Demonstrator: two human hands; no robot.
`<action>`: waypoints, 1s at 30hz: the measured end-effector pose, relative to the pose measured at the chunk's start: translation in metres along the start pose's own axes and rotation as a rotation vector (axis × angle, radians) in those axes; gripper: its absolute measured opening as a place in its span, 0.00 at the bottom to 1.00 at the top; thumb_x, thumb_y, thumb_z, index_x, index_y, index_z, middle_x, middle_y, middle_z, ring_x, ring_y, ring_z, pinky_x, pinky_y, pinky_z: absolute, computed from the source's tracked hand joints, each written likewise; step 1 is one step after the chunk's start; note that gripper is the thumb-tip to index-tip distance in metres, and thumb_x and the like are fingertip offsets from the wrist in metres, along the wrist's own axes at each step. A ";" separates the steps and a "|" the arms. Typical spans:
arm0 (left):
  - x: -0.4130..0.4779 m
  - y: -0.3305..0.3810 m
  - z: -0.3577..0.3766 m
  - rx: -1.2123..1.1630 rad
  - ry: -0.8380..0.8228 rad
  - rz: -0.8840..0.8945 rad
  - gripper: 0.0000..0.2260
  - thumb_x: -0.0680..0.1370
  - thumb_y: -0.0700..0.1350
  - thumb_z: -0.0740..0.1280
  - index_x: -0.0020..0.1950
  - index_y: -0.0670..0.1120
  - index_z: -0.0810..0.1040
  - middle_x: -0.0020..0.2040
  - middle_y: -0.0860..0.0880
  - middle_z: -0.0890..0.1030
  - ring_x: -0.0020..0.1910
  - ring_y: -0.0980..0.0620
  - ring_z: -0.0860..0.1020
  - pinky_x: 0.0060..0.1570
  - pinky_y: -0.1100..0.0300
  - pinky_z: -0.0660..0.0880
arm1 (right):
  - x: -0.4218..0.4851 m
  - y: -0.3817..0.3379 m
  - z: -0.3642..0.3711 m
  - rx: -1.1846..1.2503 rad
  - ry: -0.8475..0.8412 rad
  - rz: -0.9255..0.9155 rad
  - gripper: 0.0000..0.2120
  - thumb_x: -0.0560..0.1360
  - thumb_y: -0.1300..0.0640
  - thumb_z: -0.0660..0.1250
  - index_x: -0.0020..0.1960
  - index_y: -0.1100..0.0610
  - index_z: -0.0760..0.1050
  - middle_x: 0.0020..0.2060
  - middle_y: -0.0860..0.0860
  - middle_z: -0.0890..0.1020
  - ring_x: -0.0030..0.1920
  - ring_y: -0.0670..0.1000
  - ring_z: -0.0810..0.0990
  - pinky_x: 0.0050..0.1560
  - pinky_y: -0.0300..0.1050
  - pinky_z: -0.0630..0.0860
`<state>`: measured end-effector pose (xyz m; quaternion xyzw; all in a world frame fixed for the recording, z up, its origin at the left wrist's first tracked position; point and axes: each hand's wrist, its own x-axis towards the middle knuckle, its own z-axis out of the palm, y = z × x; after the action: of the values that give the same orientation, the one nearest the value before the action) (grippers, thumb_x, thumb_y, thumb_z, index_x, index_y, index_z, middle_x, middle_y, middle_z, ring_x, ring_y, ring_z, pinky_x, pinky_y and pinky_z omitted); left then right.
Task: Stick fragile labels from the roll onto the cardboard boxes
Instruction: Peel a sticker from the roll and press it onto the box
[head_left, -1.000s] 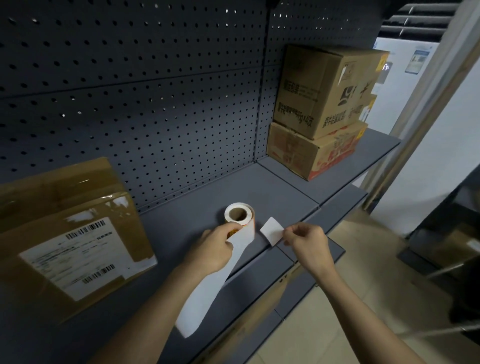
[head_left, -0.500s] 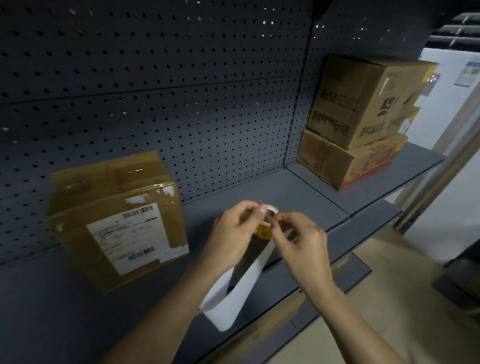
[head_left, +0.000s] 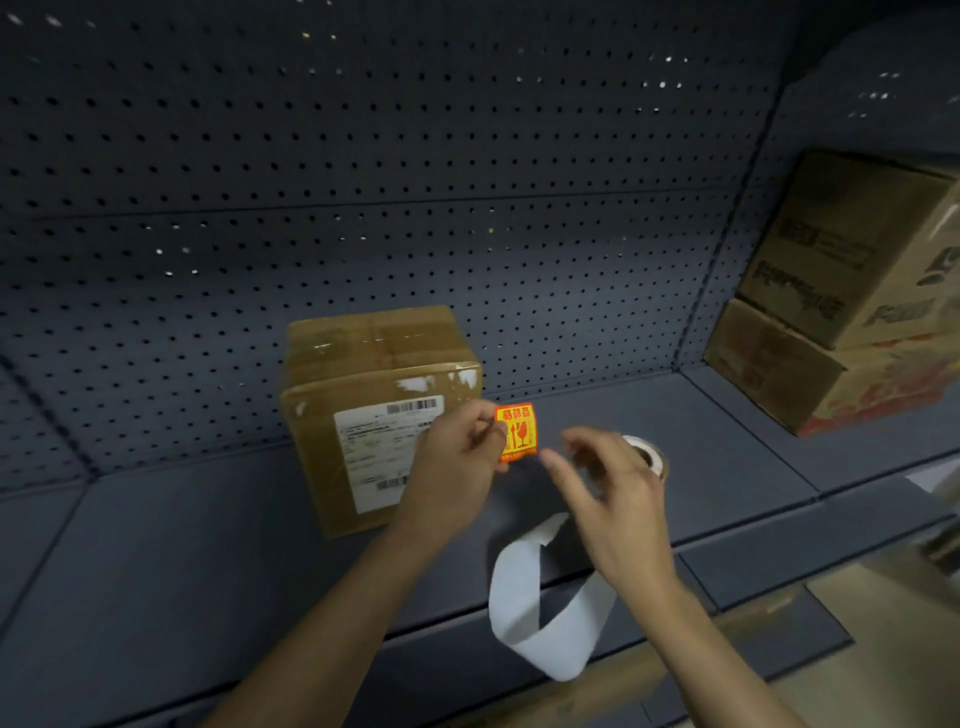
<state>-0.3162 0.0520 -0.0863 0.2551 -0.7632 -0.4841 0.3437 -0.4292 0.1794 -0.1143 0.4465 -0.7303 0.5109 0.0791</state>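
Observation:
My left hand pinches an orange and yellow fragile label by its left edge and holds it up in front of the shelf. Just left of it stands a brown cardboard box with a white shipping label on its front; my hand partly covers that label. My right hand hovers to the right of the fragile label with loosely spread fingers and nothing in them. Behind it the label roll lies on the shelf. Its white backing strip hangs in a loop over the shelf's front edge.
Two stacked cardboard boxes stand at the right end of the shelf. A dark pegboard wall backs the shelf. Below the front edge lies a lower shelf and a light floor.
My left hand has peeled a fragile label off the roll and holds it up. My right hand has let go and drawn apart. The view has swung left toward the box with the shipping label.

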 end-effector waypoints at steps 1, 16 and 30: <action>-0.001 0.001 -0.005 -0.005 -0.003 -0.010 0.06 0.81 0.39 0.64 0.46 0.47 0.78 0.37 0.46 0.82 0.35 0.53 0.81 0.40 0.52 0.79 | 0.003 -0.001 0.004 0.081 0.015 0.063 0.14 0.75 0.44 0.68 0.55 0.52 0.80 0.47 0.45 0.82 0.49 0.43 0.79 0.50 0.39 0.75; -0.017 0.010 -0.044 0.020 0.030 -0.039 0.07 0.81 0.39 0.64 0.46 0.47 0.79 0.40 0.49 0.82 0.35 0.61 0.80 0.34 0.71 0.73 | 0.031 -0.031 0.036 0.744 -0.223 0.350 0.05 0.73 0.67 0.73 0.46 0.58 0.82 0.37 0.49 0.84 0.40 0.44 0.82 0.44 0.34 0.78; -0.030 0.012 -0.056 0.542 0.238 0.062 0.06 0.79 0.53 0.63 0.50 0.55 0.79 0.41 0.55 0.82 0.39 0.56 0.80 0.40 0.53 0.80 | 0.039 -0.042 0.043 0.652 -0.224 0.186 0.09 0.73 0.67 0.73 0.41 0.53 0.81 0.34 0.46 0.83 0.37 0.44 0.80 0.43 0.34 0.77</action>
<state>-0.2543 0.0471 -0.0667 0.3693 -0.8264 -0.2184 0.3647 -0.4074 0.1188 -0.0834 0.4330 -0.5705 0.6700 -0.1953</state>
